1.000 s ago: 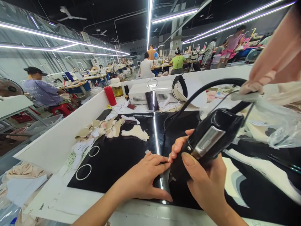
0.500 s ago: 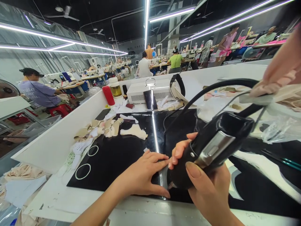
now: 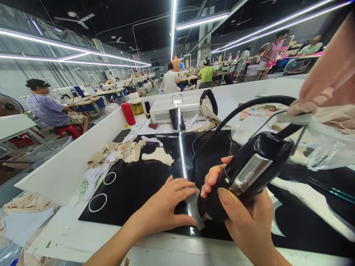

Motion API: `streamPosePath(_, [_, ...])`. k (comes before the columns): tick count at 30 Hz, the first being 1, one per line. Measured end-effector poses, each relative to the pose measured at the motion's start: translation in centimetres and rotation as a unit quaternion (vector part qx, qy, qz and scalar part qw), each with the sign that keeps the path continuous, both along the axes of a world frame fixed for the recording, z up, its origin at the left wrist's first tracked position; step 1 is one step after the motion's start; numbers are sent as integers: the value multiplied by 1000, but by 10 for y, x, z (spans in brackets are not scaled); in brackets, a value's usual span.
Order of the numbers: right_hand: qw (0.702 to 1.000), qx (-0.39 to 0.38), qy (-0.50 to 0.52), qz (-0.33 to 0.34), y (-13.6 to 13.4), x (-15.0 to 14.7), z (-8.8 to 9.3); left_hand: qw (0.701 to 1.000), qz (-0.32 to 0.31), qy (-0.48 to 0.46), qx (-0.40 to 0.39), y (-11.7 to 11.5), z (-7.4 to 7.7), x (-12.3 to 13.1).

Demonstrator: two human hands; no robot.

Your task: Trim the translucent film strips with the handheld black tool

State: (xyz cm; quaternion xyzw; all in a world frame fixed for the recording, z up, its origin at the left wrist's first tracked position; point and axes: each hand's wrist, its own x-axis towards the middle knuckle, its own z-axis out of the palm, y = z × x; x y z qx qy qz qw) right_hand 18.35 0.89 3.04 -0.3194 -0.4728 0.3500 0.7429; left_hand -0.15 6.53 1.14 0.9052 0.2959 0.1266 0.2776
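Note:
My right hand is wrapped round a black corded hand tool with a silver plate on its side. The tool tilts down to the left, and its lower end is close to a thin greyish translucent strip on the black board. Palm down, my left hand has its fingers spread, the tips at the strip's left edge. A cream fabric piece lies farther back on the board. White curved pieces lie to the right of the tool, partly hidden by my right hand.
A white vented box, a phone, a red cylinder and a jar stand at the back. Fabric scraps lie left. The tool's cable arches to the right. White panels border the table; people work beyond.
My left fingers have lifted slightly and drawn back to the left, so more of the translucent strip shows. My right hand keeps its hold on the tool, nearly unmoved.

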Motion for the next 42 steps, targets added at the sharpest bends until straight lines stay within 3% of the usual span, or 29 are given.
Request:
streamPosePath(9, [1000,-4,-7,-4,7,28,-1,998,5,3,65,-8,-4,-10])
streamPosePath(18, [998,-16,-20,-57,16,48,1,997,-1,-14,75,-22,-5,-3])
streamPosePath(22, [998,-10,6,-67,17,40,6,996,-6,-30,90,-14,-2,-1])
streamPosePath(31, [1000,-3,13,1,13,4,9,998,-18,-28,59,-6,-7,2])
streamPosePath(42, [1000,-1,-16,21,6,6,3,998,-12,-24,48,-10,-3,7])
